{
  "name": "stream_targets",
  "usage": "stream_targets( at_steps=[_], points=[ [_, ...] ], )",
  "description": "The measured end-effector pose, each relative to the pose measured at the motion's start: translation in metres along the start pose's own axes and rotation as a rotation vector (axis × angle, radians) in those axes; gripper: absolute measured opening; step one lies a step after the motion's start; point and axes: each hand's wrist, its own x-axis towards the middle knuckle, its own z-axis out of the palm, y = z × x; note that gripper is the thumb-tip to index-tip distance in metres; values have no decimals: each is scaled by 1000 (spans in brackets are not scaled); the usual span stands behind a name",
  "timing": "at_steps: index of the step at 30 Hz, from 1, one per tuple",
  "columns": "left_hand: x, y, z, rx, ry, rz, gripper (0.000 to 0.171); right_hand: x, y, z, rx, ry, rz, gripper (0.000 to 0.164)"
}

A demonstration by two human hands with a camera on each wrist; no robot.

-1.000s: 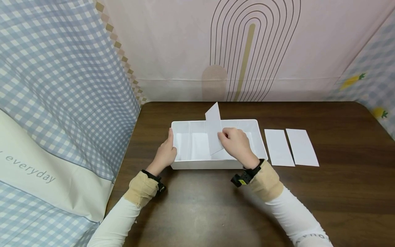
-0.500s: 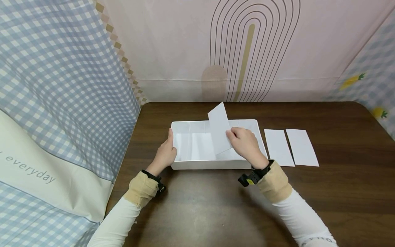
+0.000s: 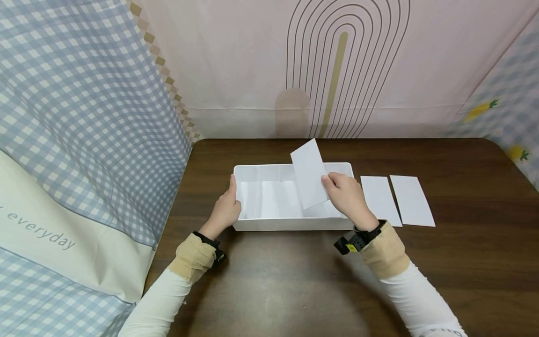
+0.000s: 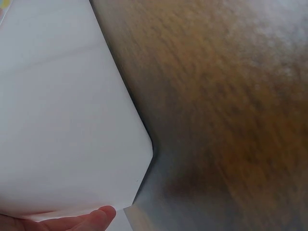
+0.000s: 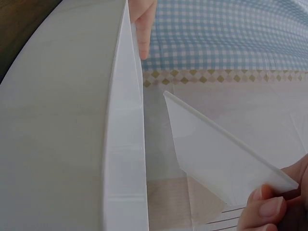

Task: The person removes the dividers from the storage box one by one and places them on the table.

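A long white open-topped box (image 3: 278, 225) stands on the brown table, ribs showing on its inner walls. My left hand (image 3: 225, 208) holds its left end, index finger straight along the outside, thumb at the rim; the left wrist view shows fingertips (image 4: 102, 215) right at the box edge. My right hand (image 3: 347, 196) pinches a flat white panel (image 3: 309, 173) by one edge, thumb on the near face. The panel stands tilted over the right half of the box, its top rising past the back wall. In the right wrist view the panel (image 5: 207, 149) shows a thicker edge.
Two more white panels, the nearer one (image 3: 379, 196) and the outer one (image 3: 412, 201), lie flat on the table (image 3: 476, 262) right of the box. A pale curtain (image 3: 236, 70) hangs behind the table, and blue checked cloth (image 3: 105, 117) hangs along the left side.
My right hand has moved to the right with the white panel, which has turned to show more of its face. The left hand and the box have stayed put.
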Motion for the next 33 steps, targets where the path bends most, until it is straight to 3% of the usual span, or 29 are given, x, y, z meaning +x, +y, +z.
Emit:
stream_targets(
  at_steps=[33],
  points=[
    [1, -1, 0, -15, -15, -24, 71, -13, 45, -16, 22, 34, 90, 41]
  ],
)
